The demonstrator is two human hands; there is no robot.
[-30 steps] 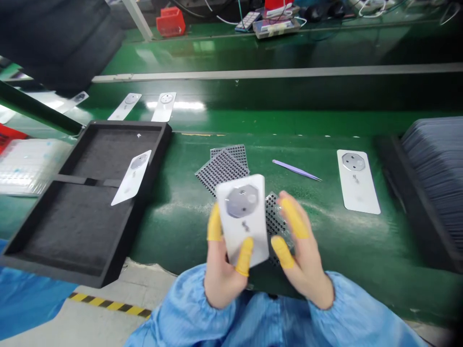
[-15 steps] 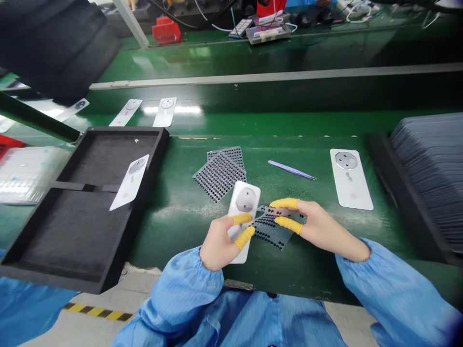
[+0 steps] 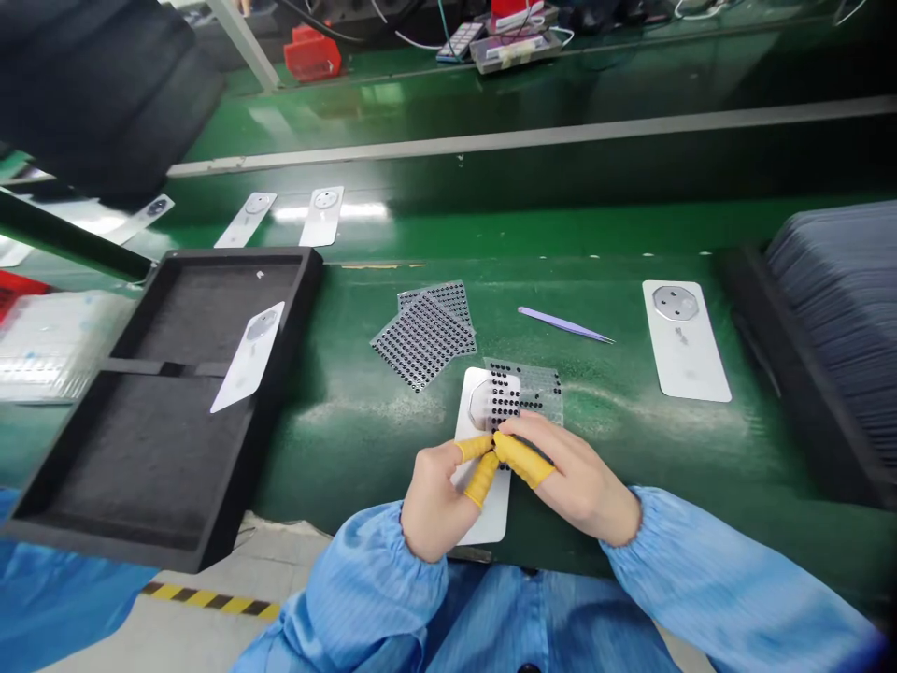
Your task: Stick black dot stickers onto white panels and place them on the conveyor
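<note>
On green surface (image 3: 350,467), nr. front edge: white panel (image 3: 489,525), partly under clear sheet (image 3: 543,383) of black dots (image 3: 505,393). Prob. pinching sheet's L edge w/ R hand (image 3: 581,481) fingers; w/ L hand (image 3: 435,500), fingers nearly together at same spot, can't tell if gripping anything. Best keep sheet taut, peel slowly, avoid pressing on panel.

Black-dotted sheet (image 3: 529,393) partly over white panel (image 3: 492,514)

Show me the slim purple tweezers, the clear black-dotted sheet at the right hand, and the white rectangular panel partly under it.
Purple tweezers (image 3: 564,324): head view, middle of shaft.
Clear black-dotted sheet (image 3: 533,393): head view, upper part.
White rectangular panel (image 3: 489,514): head view, lower part.
</note>
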